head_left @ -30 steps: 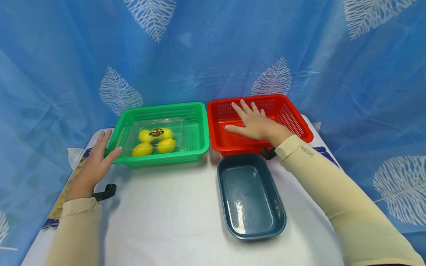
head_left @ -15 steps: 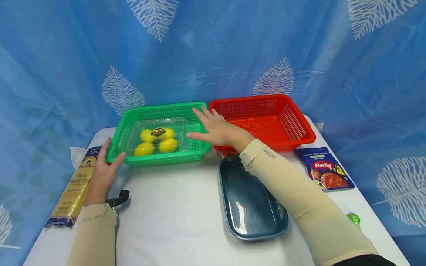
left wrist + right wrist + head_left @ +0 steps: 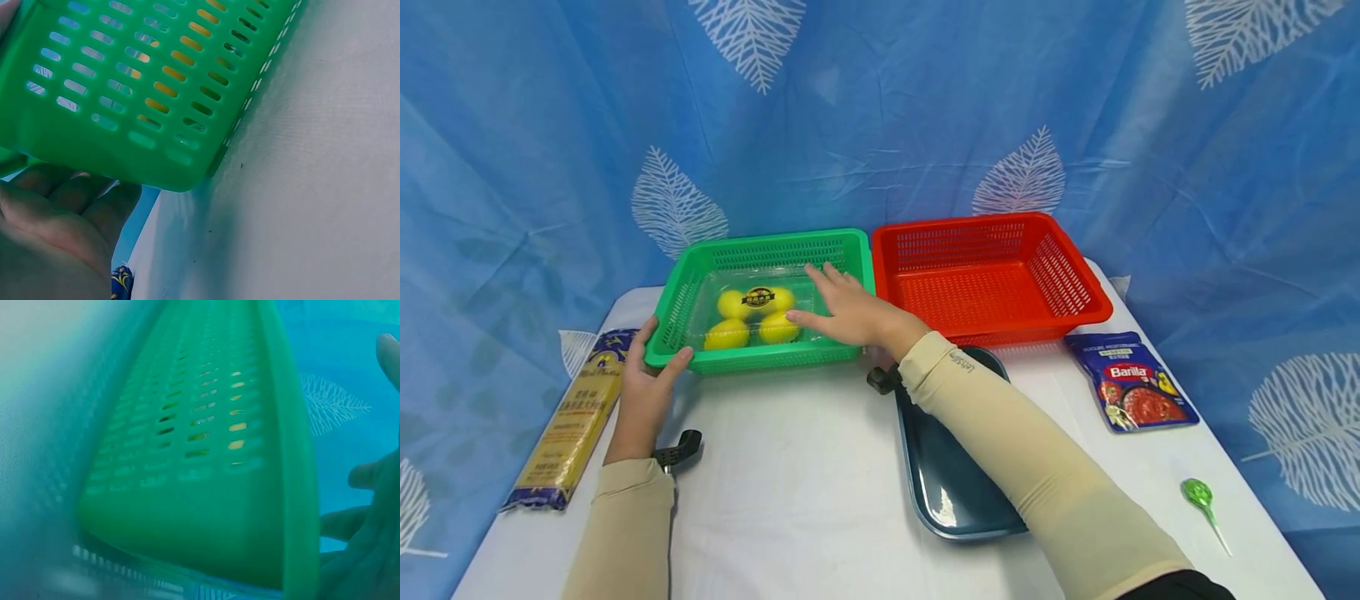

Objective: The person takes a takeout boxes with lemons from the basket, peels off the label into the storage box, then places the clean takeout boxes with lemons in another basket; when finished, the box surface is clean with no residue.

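A green basket (image 3: pixel 782 357) stands at the back left of the table, and in it lies a clear plastic box (image 3: pixel 808 292) with several yellow lemons (image 3: pixel 727 334). My left hand (image 3: pixel 647 392) is at the basket's front left corner, its fingers along the outer side and its thumb apart in front. The left wrist view shows those fingers close under the rim; firm contact cannot be made out. Over the basket's right front part is my right hand (image 3: pixel 853 312), fingers spread and holding nothing. In the right wrist view its fingers are beside the green rim.
Against the green basket's right side stands a red basket (image 3: pixel 985 287). A dark blue baking dish (image 3: pixel 955 467) sits below my right forearm. At the left edge lies a pasta packet (image 3: pixel 568 421); at the right are a Barilla sauce pouch (image 3: pixel 1131 383) and a green lollipop (image 3: pixel 1198 493).
My right hand has moved left from over the red basket to the green basket's right part. My left hand has shifted right, up to the green basket's corner. The pouch and lollipop have come into view.
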Action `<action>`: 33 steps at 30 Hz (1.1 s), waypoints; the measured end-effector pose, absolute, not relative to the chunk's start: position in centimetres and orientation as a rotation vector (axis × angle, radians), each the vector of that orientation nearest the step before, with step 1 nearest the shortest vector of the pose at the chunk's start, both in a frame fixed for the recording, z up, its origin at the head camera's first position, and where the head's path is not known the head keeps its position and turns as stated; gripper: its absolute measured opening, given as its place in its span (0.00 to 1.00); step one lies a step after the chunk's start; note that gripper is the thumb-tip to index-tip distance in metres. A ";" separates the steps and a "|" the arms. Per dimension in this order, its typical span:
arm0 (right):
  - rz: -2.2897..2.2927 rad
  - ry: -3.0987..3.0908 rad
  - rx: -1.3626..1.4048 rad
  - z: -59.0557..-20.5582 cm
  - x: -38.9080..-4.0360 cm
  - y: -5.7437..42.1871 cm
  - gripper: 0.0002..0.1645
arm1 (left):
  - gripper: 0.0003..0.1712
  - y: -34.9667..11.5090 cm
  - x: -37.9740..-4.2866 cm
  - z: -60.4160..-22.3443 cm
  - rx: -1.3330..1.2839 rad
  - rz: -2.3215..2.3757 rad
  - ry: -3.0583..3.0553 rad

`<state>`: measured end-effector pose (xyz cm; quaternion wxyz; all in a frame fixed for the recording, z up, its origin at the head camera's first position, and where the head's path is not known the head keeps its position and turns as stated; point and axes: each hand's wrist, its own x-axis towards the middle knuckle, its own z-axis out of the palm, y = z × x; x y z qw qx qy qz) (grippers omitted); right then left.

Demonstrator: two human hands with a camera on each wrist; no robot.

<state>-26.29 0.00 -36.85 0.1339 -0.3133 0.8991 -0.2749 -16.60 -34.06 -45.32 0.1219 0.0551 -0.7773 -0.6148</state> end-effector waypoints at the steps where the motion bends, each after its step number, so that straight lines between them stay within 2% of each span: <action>1: -0.785 2.609 -0.902 -36.9 -26.3 -0.2 0.63 | 0.49 -34.0 -16.6 -45.4 0.157 -1.808 -2.256; 14: -0.922 2.435 -0.604 -37.7 -27.8 -3.2 0.63 | 0.48 -33.4 -16.4 -45.1 0.280 -1.782 -2.251; 33: -1.443 2.105 -0.272 -38.7 -28.5 -3.5 0.52 | 0.47 -33.5 -16.8 -45.9 0.244 -1.758 -2.239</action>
